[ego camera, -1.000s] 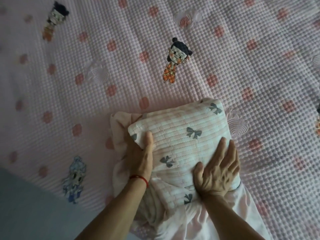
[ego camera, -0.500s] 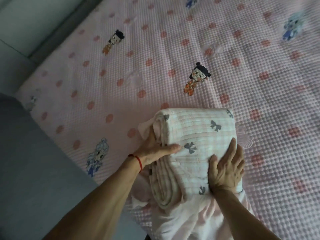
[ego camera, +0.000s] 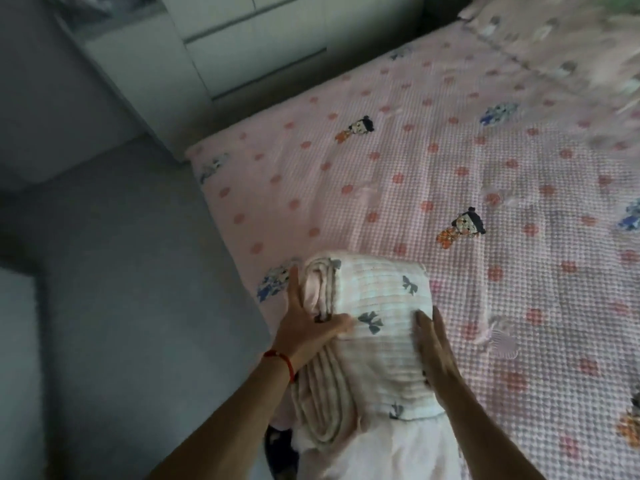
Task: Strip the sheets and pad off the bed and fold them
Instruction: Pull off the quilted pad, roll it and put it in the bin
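A folded white-and-pink quilted pad printed with grey bows (ego camera: 377,327) is lying in the lower middle of the frame, at the near corner of the bed, its stacked layered edges facing the left side of the frame. Its lower end is sitting on a plain pale pink sheet (ego camera: 398,452) that is spilling toward the bottom edge.

The person's left hand (ego camera: 308,327) is gripping the layered left edge of the pad, thumb lying across the top near a grey bow and fingers spread along the side of the folds. A thin red string bracelet (ego camera: 280,358) is circling that wrist. The right hand (ego camera: 434,344) is lying flat on the top right part of the pad, fingers straight and close together, pressing down and holding nothing.

Under and around the pad, a pink waffle-textured bed cover with red dots and cartoon figures (ego camera: 450,174) is stretching across the right and upper middle of the frame. A blurred patterned bedding heap (ego camera: 568,39) is sitting in the upper right corner. A grey floor (ego camera: 121,289) is filling the left side, and white cabinet fronts (ego camera: 249,39) are standing along the top left and centre.
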